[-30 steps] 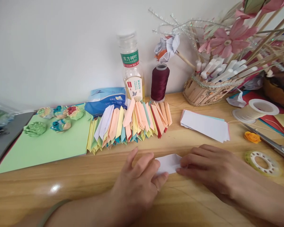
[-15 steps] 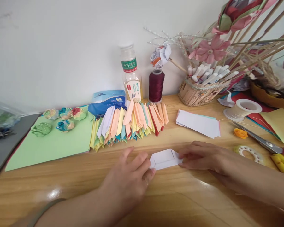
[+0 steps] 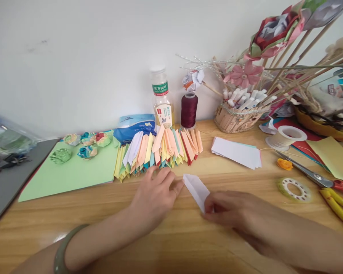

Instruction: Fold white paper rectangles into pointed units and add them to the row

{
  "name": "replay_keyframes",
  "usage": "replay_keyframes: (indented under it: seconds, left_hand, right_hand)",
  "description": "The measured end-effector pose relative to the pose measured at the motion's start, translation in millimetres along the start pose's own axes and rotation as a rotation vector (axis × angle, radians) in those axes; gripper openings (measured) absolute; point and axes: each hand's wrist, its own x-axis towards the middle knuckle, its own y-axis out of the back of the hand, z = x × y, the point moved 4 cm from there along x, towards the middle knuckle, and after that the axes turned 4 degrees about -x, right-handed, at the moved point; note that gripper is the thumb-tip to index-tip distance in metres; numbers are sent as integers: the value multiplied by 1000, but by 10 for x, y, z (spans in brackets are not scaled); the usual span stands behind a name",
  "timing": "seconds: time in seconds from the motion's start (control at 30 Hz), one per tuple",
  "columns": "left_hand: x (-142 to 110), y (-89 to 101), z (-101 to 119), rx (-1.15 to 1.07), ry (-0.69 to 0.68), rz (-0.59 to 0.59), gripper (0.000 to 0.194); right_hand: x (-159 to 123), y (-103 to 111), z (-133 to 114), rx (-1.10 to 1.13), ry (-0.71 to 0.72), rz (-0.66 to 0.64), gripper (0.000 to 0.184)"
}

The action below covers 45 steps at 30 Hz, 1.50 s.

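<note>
A folded strip of white paper (image 3: pixel 196 188) slants over the wooden table, its lower end towards me on the right. My right hand (image 3: pixel 231 209) pinches that lower end between thumb and fingers. At the strip's upper left corner is my left hand (image 3: pixel 157 194), palm down, thumb tip against or just beside the paper and fingers loosely bent and apart. Beyond the hands stands a long row of folded paper pieces (image 3: pixel 165 146) in peach, yellow, white, red and teal. A stack of white paper strips (image 3: pixel 236 152) lies behind my right hand.
Left lie green sheets (image 3: pixel 71 180) with crumpled paper flowers (image 3: pixel 87 152). At the back are a tissue pack (image 3: pixel 134 127), bottle (image 3: pixel 161 99), maroon thread cone (image 3: pixel 189 110) and marker basket (image 3: pixel 237 118). Right are a cord spool (image 3: pixel 286 137), tape roll (image 3: pixel 294 190) and scissors (image 3: pixel 317 177).
The white paper has turned from lying crosswise to a slant, its right end drawn towards me by my right hand. My left hand has shifted slightly away from me. The camera view has moved too.
</note>
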Motion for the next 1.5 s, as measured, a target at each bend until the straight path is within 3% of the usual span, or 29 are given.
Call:
replay_keyframes:
  seconds: [0.13,0.23,0.33,0.5,0.63,0.97,1.17,1.3,1.5]
  left_hand:
    - [81,-86,36,-177,98,-96,36]
    - [119,-108,58,-243,75,-101,44]
    - [118,-100,46,-290,34,-41,39]
    - [40,-46,19,-349,40,159,13]
    - [-6,-28,62,-384,-15,198,17]
    - [-41,51,197,-228,-11,288,12]
    - [-85,16,131,-187,70,384,23]
    - [-80,-14,25,-240,74,324,19]
    - [-46,-78,-96,-595,217,208,12]
  right_hand:
    - [7,-53,-198,331,152,-213,46]
    - [26,-3,-62,323,62,-58,43]
    - [45,-25,131,76,37,144,46]
    - [86,-202,229,-272,107,146,28]
    - [83,-234,186,-441,89,166,25]
    - [56,-255,256,-312,10,194,17]
    - [64,-226,298,-205,10,189,16]
    - [90,-209,296,-133,-23,210,18]
    - [110,-211,321,-125,-70,200,17]
